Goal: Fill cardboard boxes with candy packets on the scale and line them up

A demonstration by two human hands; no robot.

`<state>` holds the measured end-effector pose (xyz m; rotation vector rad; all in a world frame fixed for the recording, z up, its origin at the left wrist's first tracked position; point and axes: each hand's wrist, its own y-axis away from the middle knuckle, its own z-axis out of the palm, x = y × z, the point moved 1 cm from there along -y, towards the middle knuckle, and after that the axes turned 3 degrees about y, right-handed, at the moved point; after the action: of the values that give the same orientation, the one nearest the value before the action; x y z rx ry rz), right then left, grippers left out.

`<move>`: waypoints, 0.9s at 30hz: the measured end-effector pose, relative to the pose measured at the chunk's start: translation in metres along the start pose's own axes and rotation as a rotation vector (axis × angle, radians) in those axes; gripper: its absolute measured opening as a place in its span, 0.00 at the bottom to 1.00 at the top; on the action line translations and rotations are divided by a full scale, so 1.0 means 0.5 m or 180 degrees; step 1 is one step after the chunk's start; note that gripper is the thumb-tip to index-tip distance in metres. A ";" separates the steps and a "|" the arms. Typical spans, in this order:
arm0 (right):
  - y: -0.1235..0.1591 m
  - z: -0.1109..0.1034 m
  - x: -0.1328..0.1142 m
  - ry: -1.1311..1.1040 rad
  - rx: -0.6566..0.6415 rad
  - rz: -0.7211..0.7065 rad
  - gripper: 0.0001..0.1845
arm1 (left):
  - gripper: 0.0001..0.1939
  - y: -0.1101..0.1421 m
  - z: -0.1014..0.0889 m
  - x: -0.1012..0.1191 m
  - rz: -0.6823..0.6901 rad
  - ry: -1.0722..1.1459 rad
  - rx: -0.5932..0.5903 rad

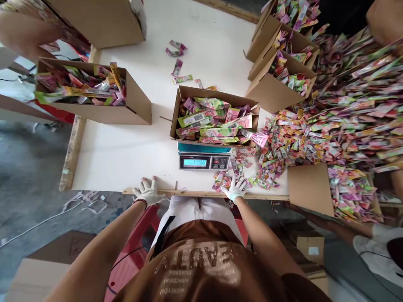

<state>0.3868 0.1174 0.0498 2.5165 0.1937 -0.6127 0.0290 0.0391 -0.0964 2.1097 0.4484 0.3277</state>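
A cardboard box (176, 113) full of colourful sachets stands on a digital scale (204, 161) at the middle of the white table (126, 147). My left hand (147, 192), in a white fingerless glove, rests on the table's near edge with its fingers spread and nothing in it. My right hand (235, 188), gloved too, lies flat with fingers apart on a small cluster of loose sachets (222, 180) just right of the scale.
A huge heap of sachets (346, 113) covers the table's right side. Three filled boxes (277, 90) stand at the back right, another filled box (94, 90) at the left. A cardboard flap (310, 188) lies at the near right, with another person's arm (333, 228) under it.
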 end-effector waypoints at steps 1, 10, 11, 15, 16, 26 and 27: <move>0.003 0.016 0.022 0.0035 -0.0049 0.0169 0.43 | 0.80 -0.001 0.001 0.001 -0.0047 -0.0070 -0.0031; 0.014 0.224 0.246 0.1026 -0.0891 0.2430 0.60 | 0.76 -0.018 0.035 -0.027 0.0040 -0.0230 0.0209; 0.013 0.241 0.259 0.1061 -0.0826 0.2405 0.61 | 0.75 -0.017 0.039 -0.031 0.0068 -0.0231 0.0243; 0.018 0.286 0.269 0.1085 -0.0513 0.2435 0.58 | 0.69 -0.011 0.051 -0.042 0.0146 -0.0244 0.0371; 0.022 0.295 0.263 0.1096 -0.0401 0.2480 0.56 | 0.68 -0.010 0.052 -0.044 0.0165 -0.0241 0.0404; 0.033 0.336 0.230 0.1174 -0.0029 0.2638 0.50 | 0.68 -0.018 0.060 -0.049 0.0210 -0.0298 0.0447; 0.033 0.335 0.232 0.1152 -0.0041 0.2628 0.50 | 0.68 -0.018 0.060 -0.049 0.0202 -0.0303 0.0441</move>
<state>0.4294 0.0153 -0.1222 2.3765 -0.6794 0.1742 0.0171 0.0105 -0.1217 2.2674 0.3575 0.2370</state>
